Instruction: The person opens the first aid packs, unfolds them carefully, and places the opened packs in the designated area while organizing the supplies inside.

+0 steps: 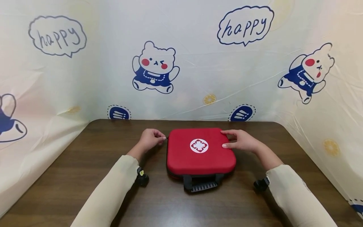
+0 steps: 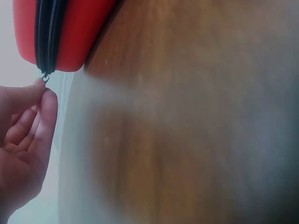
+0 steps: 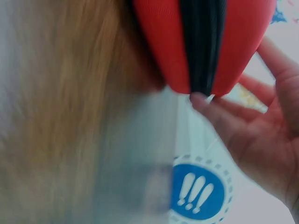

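A red first-aid case (image 1: 181,154) with a white cross emblem (image 1: 199,145) lies flat on the table, its black handle (image 1: 204,187) toward me. At its left side my left hand (image 1: 151,138) pinches a small metal zipper pull (image 2: 45,78) between thumb and index finger. The black zipper (image 2: 47,37) looks shut along the part seen in the left wrist view. Across the case, my right hand (image 1: 241,140) rests on its far right corner, thumb on the lid. In the right wrist view one fingertip (image 3: 200,101) touches the zipper band there, fingers fairly straight.
The brown wooden table (image 1: 93,164) has rounded far corners. Behind and beside it hangs a pale curtain (image 1: 193,72) printed with bears and the word happy. A small black camera (image 1: 143,179) sits on my left wrist, another camera (image 1: 261,185) on my right.
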### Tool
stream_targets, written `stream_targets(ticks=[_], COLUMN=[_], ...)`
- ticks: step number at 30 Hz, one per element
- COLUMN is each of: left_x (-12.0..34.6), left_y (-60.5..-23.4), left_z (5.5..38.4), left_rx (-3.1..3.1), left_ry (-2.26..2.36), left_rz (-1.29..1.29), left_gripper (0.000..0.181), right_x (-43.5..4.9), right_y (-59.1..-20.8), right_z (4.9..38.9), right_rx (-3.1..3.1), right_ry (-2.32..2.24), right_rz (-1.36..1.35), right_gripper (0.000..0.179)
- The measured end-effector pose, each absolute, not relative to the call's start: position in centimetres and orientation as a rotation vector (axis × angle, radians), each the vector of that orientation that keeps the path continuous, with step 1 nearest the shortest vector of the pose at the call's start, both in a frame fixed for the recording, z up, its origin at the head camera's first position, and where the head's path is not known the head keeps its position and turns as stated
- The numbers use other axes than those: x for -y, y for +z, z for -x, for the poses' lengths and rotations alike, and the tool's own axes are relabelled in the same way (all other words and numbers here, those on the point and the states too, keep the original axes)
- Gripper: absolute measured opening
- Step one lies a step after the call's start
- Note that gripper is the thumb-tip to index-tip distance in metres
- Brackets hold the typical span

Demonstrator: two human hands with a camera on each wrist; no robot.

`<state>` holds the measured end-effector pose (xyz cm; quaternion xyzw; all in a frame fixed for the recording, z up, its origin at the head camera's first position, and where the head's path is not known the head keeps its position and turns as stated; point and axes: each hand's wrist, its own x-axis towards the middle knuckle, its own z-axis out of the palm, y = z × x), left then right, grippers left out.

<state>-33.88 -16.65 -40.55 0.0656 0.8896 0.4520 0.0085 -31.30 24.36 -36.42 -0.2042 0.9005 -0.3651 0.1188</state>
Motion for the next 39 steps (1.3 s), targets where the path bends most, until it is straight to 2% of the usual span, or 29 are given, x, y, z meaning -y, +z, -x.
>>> stream_targets(ticks=[5, 13, 17, 22, 32, 36, 39], left_x=[17.3, 18.3, 18.7, 18.6, 16.4, 15.4, 15.0], left_y=[-40.2, -39.5, -39.6, -39.7, -39.7, -39.8, -39.8], left_z=[32.7, 30.8, 30.0, 29.1, 27.4, 26.8, 26.3], left_rx=[-2.775, -2.731, -2.695, -2.642, -2.607, -2.578, -2.563], left_ry=[1.363, 1.296, 1.283, 1.292, 1.291, 1.301, 1.307], left_rz=[-0.23, -0.341, -0.386, -0.429, -0.63, -0.688, -0.707], left_gripper=[0.008, 0.005, 0.006, 0.005, 0.004, 0.005, 0.006], right_x=[-23.6, -23.3, -23.7, -24.3, -24.5, -24.2, -23.8], right_y=[-35.3, -34.1, -34.4, -34.9, -35.1, -35.3, -35.3], right_z=[28.6, 25.3, 25.9, 27.4, 30.5, 31.1, 30.8], right_rx=[-2.799, -2.649, -2.635, -2.734, -2.894, -2.982, -3.032], right_ry=[-0.92, -0.866, -0.969, -1.006, -1.042, -0.994, -0.895], right_rz=[0.551, 0.456, 0.372, 0.262, 0.107, 0.128, 0.163], right_gripper=[0.061, 0.087, 0.083, 0.068, 0.051, 0.048, 0.053])
